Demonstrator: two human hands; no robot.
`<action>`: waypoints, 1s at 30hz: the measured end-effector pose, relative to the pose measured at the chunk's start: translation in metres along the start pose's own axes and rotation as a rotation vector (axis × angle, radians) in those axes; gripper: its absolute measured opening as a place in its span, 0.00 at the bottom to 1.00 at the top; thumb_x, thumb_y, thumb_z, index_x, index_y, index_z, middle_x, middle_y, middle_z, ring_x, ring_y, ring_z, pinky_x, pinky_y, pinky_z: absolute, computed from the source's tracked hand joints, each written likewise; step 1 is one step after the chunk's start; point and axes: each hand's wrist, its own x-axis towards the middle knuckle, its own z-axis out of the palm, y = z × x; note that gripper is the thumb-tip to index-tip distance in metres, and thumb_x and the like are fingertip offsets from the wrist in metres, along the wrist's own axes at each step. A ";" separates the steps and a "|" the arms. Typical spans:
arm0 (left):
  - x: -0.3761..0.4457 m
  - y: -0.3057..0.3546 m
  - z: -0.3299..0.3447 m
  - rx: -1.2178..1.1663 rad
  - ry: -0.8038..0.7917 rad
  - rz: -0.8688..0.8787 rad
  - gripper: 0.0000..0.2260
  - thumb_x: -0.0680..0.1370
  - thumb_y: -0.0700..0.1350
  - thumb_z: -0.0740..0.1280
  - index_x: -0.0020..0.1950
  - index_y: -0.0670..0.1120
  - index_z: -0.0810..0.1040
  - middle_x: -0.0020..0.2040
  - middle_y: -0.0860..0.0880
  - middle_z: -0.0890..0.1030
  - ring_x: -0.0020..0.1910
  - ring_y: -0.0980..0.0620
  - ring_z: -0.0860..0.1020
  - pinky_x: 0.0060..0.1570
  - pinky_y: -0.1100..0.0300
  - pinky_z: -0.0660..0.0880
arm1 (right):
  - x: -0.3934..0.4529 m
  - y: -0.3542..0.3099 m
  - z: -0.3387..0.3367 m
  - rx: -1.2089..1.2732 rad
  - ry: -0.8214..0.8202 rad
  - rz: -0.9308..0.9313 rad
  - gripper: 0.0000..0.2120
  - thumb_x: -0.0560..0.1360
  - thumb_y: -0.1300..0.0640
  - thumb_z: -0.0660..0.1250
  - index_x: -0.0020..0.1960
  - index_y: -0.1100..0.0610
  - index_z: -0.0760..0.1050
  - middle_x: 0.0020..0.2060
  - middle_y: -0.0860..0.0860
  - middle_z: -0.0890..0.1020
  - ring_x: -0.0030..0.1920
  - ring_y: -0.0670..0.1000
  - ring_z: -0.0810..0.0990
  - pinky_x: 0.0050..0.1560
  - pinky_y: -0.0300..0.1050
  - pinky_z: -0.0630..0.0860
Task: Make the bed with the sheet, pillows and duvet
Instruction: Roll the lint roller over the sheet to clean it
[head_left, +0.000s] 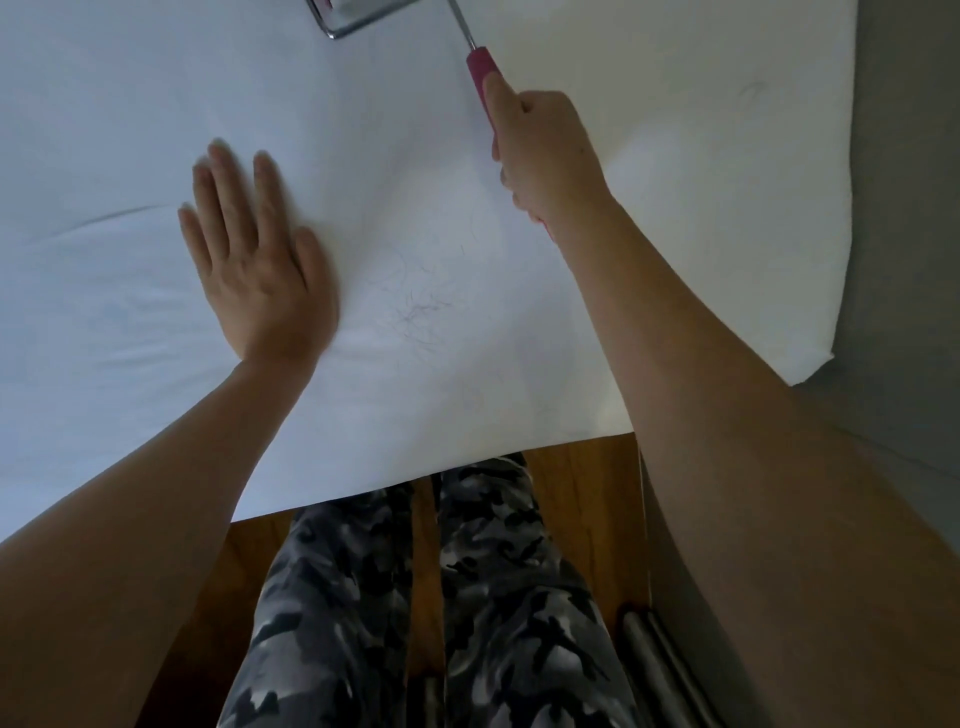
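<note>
A white sheet (130, 130) covers the bed and fills most of the view. Dark loose hairs (415, 306) lie on it near the front edge, between my hands. My left hand (254, 265) rests flat on the sheet, palm down, fingers spread. My right hand (545, 150) is closed around the pink handle of a lint roller (480, 67), whose metal shaft runs up to a roller head (358, 15) at the top edge, partly cut off by the frame.
The bed's corner (810, 364) is at the right, beside a grey surface (904, 208). Wooden floor (582, 499) shows below the bed edge, where my legs in camouflage trousers (467, 597) stand. Metal bars (654, 654) lie low right.
</note>
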 end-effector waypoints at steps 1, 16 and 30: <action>0.000 0.000 0.000 -0.001 -0.001 -0.001 0.25 0.82 0.45 0.49 0.79 0.45 0.55 0.79 0.39 0.55 0.78 0.41 0.52 0.76 0.49 0.44 | -0.006 0.006 -0.002 -0.002 -0.004 0.007 0.21 0.81 0.45 0.55 0.33 0.54 0.67 0.28 0.49 0.71 0.27 0.49 0.70 0.29 0.43 0.65; -0.002 0.001 -0.004 0.011 -0.015 0.004 0.24 0.82 0.46 0.48 0.80 0.45 0.54 0.79 0.39 0.54 0.78 0.41 0.51 0.76 0.50 0.42 | -0.198 0.162 -0.049 -0.056 -0.051 0.225 0.17 0.80 0.45 0.57 0.37 0.54 0.71 0.24 0.44 0.71 0.23 0.40 0.69 0.24 0.30 0.66; 0.003 -0.020 -0.012 -0.012 -0.048 0.135 0.24 0.82 0.46 0.52 0.79 0.45 0.57 0.79 0.41 0.57 0.78 0.42 0.54 0.75 0.51 0.44 | -0.252 0.175 -0.039 -0.176 -0.143 0.134 0.17 0.75 0.40 0.57 0.39 0.51 0.75 0.28 0.45 0.78 0.23 0.44 0.73 0.23 0.32 0.68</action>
